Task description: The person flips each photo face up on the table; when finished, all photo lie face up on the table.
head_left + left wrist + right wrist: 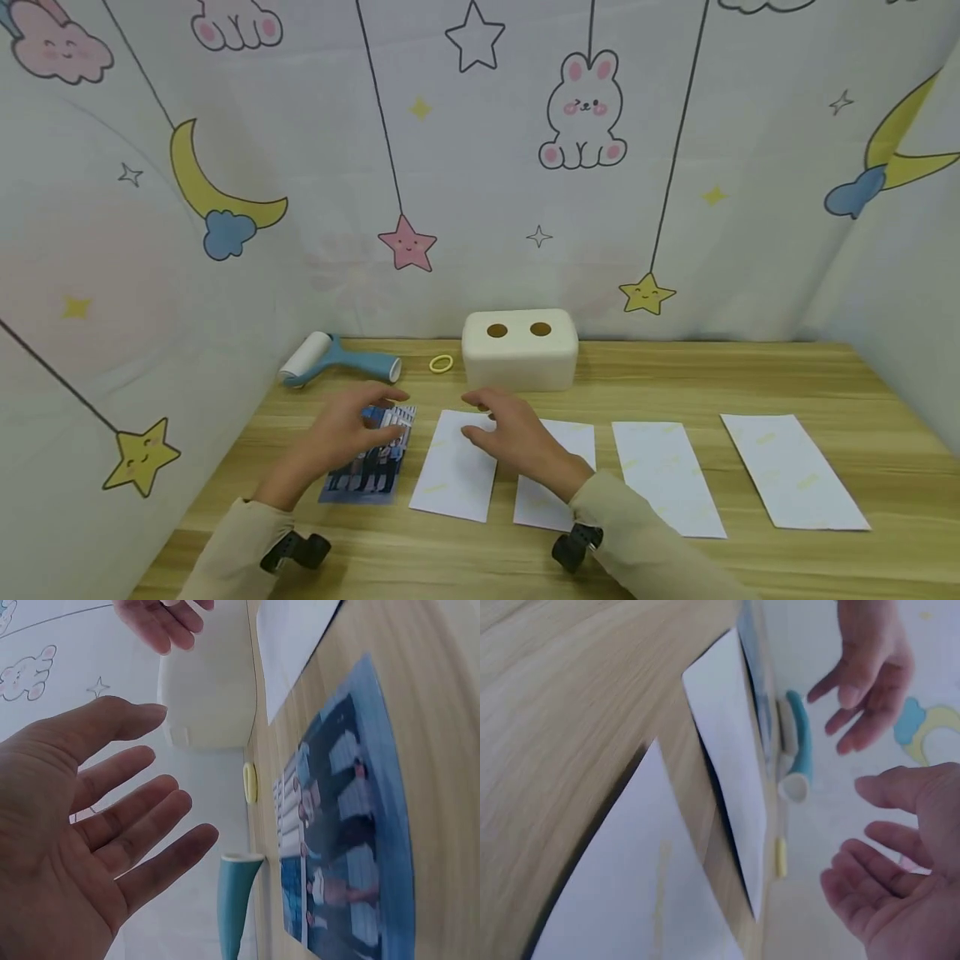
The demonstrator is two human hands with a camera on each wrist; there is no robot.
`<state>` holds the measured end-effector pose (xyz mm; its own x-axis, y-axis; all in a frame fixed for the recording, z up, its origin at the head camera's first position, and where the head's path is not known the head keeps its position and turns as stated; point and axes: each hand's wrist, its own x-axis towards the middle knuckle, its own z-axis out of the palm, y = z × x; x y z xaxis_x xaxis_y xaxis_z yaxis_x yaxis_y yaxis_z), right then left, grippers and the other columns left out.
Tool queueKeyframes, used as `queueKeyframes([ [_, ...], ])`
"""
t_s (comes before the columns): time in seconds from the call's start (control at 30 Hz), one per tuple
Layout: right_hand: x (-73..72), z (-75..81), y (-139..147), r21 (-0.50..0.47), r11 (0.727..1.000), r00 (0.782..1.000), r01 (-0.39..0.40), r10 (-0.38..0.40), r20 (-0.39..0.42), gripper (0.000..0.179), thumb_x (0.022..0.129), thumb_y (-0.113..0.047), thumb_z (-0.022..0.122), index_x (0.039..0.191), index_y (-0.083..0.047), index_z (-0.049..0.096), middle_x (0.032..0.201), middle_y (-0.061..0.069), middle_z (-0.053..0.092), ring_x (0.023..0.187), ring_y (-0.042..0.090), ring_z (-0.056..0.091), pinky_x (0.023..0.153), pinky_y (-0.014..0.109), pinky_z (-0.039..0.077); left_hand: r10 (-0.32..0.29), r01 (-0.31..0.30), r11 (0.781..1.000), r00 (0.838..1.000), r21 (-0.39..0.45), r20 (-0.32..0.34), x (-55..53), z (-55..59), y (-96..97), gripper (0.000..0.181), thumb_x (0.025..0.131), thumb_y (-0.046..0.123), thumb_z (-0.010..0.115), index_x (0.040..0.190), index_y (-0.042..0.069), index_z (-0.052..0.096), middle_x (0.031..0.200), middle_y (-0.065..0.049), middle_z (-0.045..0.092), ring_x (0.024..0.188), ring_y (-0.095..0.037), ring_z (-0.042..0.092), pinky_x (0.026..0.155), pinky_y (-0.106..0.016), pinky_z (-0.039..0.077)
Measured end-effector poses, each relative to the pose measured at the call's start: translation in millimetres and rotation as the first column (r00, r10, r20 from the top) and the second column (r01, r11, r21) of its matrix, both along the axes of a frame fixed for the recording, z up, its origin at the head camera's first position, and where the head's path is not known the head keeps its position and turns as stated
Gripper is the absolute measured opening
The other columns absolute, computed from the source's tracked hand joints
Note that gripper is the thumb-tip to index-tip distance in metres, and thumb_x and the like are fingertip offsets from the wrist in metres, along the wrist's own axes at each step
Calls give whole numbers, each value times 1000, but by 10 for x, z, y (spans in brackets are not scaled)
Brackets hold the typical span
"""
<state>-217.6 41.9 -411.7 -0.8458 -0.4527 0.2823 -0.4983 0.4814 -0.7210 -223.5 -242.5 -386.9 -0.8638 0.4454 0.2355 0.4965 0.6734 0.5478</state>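
Observation:
My left hand (341,433) hovers over a printed photo (367,475) of several people, its fingers loosely bent and holding nothing. In the left wrist view the same photo (337,840) lies flat on the wood, below and beside that hand (97,825). Above a white sheet (453,475) and a second white sheet (543,504) hangs my right hand (517,433), also with nothing in its fingers. The right wrist view has this hand (900,862) with relaxed fingers, apart from the sheets (727,765). The palms roughly face each other across a gap.
Further right lie two more white sheets, a nearer one (667,475) and a farther one (795,471). At the back of the table (712,375) stand a blue-handled lint roller (341,360), a yellow ring (441,364) and a cream box (520,358) with two holes. A patterned curtain (480,167) hangs behind.

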Motion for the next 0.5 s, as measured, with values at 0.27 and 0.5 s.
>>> queueKeyframes([
  [0.27, -6, -48, 245, -55, 998, 998, 30, -33, -51, 37, 97, -4, 76, 133, 2, 67, 131, 19, 67, 120, 39, 65, 99, 51, 55, -91, 90, 995, 996, 29, 3, -6, 1, 213, 43, 90, 9, 84, 130, -2, 70, 127, -18, 70, 114, -41, 67, 85, -46, 62],
  [0.5, 2, -120, 380, -67, 997, 999, 37, -39, -33, 37, 97, -3, 76, 132, 3, 67, 131, 21, 67, 121, 41, 64, 100, 54, 54, -144, 143, 989, 989, 31, 39, 5, -58, 330, 50, 88, 13, 88, 132, -1, 69, 133, -17, 67, 119, -40, 65, 88, -49, 61],
])
